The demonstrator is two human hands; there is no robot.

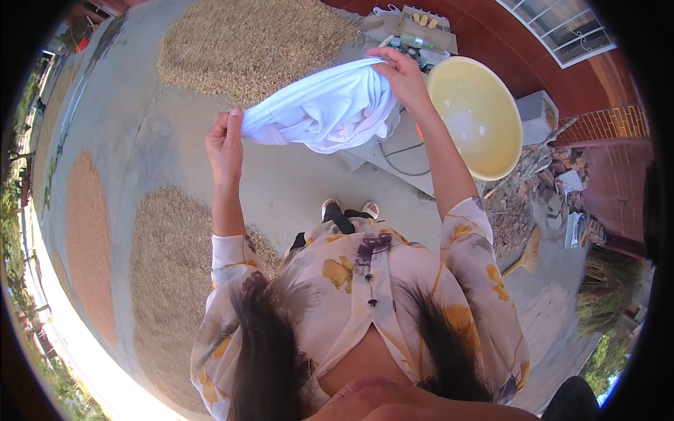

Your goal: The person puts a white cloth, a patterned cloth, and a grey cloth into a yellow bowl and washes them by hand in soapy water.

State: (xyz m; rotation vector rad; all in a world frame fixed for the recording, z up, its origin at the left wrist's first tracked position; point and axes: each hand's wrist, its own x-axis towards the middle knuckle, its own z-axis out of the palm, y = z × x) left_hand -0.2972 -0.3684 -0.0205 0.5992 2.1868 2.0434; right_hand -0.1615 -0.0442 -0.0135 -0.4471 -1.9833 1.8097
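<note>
A white cloth [319, 105], perhaps a garment, hangs stretched between my two hands in front of me. My left hand [225, 139] pinches its left end between thumb and fingers. At the upper right, my right hand [401, 72] grips the other end, held higher and farther out. The middle of the cloth sags in loose folds; whether it has sleeves or openings I cannot tell. Just right of my right hand stands a large pale yellow basin [483, 119], with a little whitish residue or liquid on its bottom.
Tan grain-like heaps lie spread on the concrete, one far ahead [246, 45] and one at the left [165, 295]. A cardboard box [426, 31] and a green bottle [417, 43] stand by the red wall. Rubble [547, 186] and a broom [528, 251] lie at the right.
</note>
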